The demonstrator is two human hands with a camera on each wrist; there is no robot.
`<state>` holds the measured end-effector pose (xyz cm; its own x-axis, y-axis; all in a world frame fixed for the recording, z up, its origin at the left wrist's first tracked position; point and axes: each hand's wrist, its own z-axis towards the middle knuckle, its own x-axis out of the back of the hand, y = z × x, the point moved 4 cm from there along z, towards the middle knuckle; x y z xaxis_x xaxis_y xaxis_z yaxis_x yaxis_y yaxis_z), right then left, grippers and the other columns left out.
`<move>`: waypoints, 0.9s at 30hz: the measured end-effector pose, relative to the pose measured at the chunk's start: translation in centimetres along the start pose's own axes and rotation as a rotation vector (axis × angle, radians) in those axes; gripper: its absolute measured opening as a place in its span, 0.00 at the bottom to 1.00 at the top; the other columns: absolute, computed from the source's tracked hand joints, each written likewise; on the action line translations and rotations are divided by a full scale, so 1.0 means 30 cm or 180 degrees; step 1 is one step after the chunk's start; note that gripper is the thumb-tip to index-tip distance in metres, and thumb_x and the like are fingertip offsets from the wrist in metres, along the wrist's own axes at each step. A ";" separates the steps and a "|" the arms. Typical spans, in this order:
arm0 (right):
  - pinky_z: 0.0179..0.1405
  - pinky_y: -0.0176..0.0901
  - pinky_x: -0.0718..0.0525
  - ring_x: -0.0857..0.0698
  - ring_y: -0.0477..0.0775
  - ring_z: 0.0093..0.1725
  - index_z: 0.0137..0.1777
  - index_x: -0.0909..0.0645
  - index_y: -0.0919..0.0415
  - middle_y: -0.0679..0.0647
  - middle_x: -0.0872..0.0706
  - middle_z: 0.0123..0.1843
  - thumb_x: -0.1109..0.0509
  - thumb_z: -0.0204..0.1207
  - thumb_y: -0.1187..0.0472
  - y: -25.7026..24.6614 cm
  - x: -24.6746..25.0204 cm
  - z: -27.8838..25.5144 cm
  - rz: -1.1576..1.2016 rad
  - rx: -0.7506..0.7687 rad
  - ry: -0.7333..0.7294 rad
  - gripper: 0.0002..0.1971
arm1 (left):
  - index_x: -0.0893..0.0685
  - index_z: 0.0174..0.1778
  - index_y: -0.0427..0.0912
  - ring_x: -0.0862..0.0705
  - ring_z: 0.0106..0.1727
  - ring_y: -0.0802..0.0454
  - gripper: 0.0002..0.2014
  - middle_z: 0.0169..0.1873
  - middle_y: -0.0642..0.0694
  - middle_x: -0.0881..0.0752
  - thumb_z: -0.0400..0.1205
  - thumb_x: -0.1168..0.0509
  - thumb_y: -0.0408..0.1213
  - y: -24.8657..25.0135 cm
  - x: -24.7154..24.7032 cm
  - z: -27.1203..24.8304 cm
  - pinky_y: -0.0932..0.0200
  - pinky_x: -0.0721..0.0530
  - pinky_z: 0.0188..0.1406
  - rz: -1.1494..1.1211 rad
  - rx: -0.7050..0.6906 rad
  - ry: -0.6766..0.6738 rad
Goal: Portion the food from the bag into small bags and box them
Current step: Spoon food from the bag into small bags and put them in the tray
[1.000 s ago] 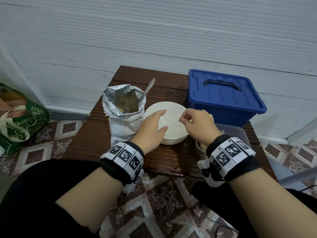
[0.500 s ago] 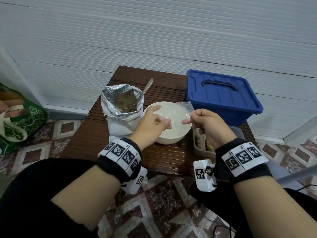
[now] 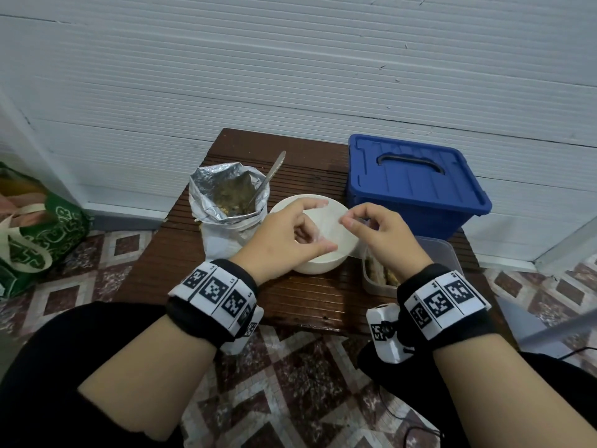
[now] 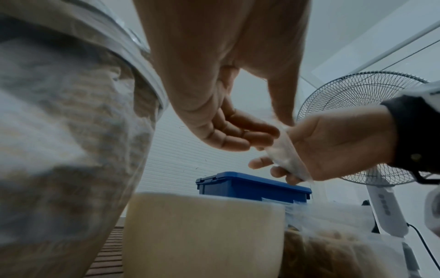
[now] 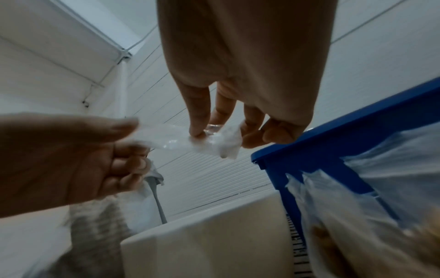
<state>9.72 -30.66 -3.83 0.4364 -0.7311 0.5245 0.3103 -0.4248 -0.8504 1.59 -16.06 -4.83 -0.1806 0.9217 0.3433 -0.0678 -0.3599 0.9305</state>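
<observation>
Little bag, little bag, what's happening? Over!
Both hands, left and right, pinch the small clear bag above the white bowl. Bag empty. Blue box lid shut.

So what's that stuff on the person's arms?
Each wrist wears a black band wrapped with white tiles printed with square black-and-white code patterns. A small white camera box with the same kind of code mark hangs under the right wrist, and another sits under the left. The forearms are bare; no gloves on either hand.
</observation>
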 end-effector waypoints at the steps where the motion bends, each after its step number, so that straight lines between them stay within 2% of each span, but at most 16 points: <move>1: 0.44 0.38 0.28 0.25 0.43 0.41 0.46 0.16 0.54 0.43 0.18 0.44 0.33 0.80 0.59 0.002 -0.001 0.000 0.0160 -0.0056 -0.0015 0.04 | 0.23 0.69 0.48 0.12 0.44 0.54 0.33 0.34 0.52 0.12 0.68 0.19 0.36 0.005 0.001 -0.002 0.62 0.16 0.51 -0.0091 -0.0024 -0.0098; 3: 0.44 0.34 0.27 0.24 0.41 0.41 0.45 0.17 0.55 0.43 0.17 0.42 0.35 0.81 0.62 0.004 -0.004 -0.001 0.0359 -0.0151 -0.0085 0.06 | 0.25 0.72 0.50 0.12 0.46 0.53 0.39 0.41 0.50 0.10 0.65 0.17 0.35 0.013 0.005 -0.003 0.58 0.15 0.55 -0.0198 -0.0073 -0.0257; 6: 0.46 0.31 0.28 0.24 0.36 0.39 0.44 0.18 0.57 0.44 0.19 0.40 0.36 0.82 0.64 0.002 -0.016 -0.001 0.0509 -0.0172 -0.0211 0.07 | 0.26 0.75 0.54 0.12 0.45 0.55 0.43 0.48 0.44 0.11 0.64 0.17 0.35 0.024 0.011 -0.003 0.59 0.15 0.55 -0.0198 -0.0218 -0.0322; 10: 0.50 0.33 0.28 0.22 0.35 0.42 0.43 0.18 0.56 0.44 0.19 0.41 0.36 0.82 0.64 0.002 -0.033 -0.002 0.0641 -0.0220 -0.0293 0.08 | 0.22 0.69 0.58 0.16 0.40 0.62 0.38 0.45 0.52 0.15 0.63 0.17 0.39 0.028 0.016 -0.005 0.59 0.15 0.49 -0.0018 -0.0361 -0.0103; 13: 0.56 0.38 0.26 0.20 0.42 0.52 0.51 0.16 0.57 0.47 0.16 0.50 0.36 0.82 0.59 0.002 -0.040 -0.001 0.0572 -0.0276 -0.0308 0.07 | 0.21 0.65 0.64 0.18 0.52 0.63 0.35 0.56 0.57 0.22 0.62 0.17 0.47 0.027 0.023 -0.003 0.65 0.17 0.52 0.0367 -0.0511 0.0102; 16: 0.55 0.35 0.24 0.19 0.43 0.55 0.55 0.16 0.58 0.50 0.14 0.55 0.37 0.82 0.52 -0.018 -0.030 -0.005 0.0605 -0.0237 0.0000 0.12 | 0.20 0.65 0.59 0.22 0.64 0.64 0.33 0.64 0.60 0.22 0.63 0.18 0.49 0.025 0.026 -0.002 0.64 0.21 0.62 0.0563 -0.0659 0.0204; 18: 0.50 0.33 0.26 0.19 0.39 0.49 0.50 0.16 0.60 0.50 0.13 0.51 0.37 0.81 0.49 -0.040 -0.020 -0.015 0.0719 -0.0199 0.0132 0.15 | 0.20 0.65 0.57 0.24 0.67 0.66 0.33 0.64 0.62 0.19 0.63 0.18 0.50 0.025 0.027 -0.003 0.60 0.24 0.69 0.0703 -0.0682 0.0250; 20: 0.47 0.36 0.26 0.20 0.40 0.43 0.42 0.16 0.60 0.52 0.13 0.44 0.34 0.79 0.49 -0.060 -0.013 -0.023 0.0687 -0.0145 0.0092 0.15 | 0.20 0.64 0.56 0.23 0.66 0.67 0.32 0.61 0.63 0.18 0.64 0.19 0.51 0.026 0.027 -0.004 0.61 0.26 0.70 0.0809 -0.0697 0.0272; 23: 0.47 0.41 0.24 0.19 0.47 0.42 0.37 0.15 0.61 0.54 0.15 0.37 0.29 0.77 0.54 -0.073 -0.013 -0.028 0.0508 -0.0036 0.0004 0.12 | 0.20 0.65 0.54 0.23 0.63 0.68 0.32 0.58 0.64 0.19 0.65 0.19 0.51 0.029 0.023 -0.010 0.67 0.27 0.67 0.0940 -0.0820 0.0273; 25: 0.49 0.43 0.22 0.17 0.50 0.43 0.35 0.15 0.59 0.53 0.14 0.36 0.28 0.76 0.57 -0.071 -0.013 -0.025 0.0372 -0.0019 0.0062 0.09 | 0.20 0.67 0.52 0.22 0.62 0.65 0.34 0.57 0.61 0.20 0.65 0.19 0.51 0.026 0.019 -0.011 0.66 0.25 0.67 0.0976 -0.0876 0.0264; 27: 0.48 0.42 0.22 0.18 0.48 0.42 0.35 0.15 0.57 0.51 0.15 0.34 0.28 0.76 0.58 -0.069 -0.010 -0.025 0.0309 -0.0010 0.0125 0.09 | 0.20 0.69 0.49 0.20 0.61 0.62 0.36 0.58 0.56 0.20 0.65 0.18 0.51 0.019 0.016 -0.011 0.62 0.24 0.67 0.0983 -0.0903 0.0258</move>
<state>8.33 -29.95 -2.26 0.4307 -0.7893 0.4376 0.2654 -0.3527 -0.8973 1.14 -15.89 -4.17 -0.3106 0.7540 0.5789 -0.2635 -0.6534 0.7097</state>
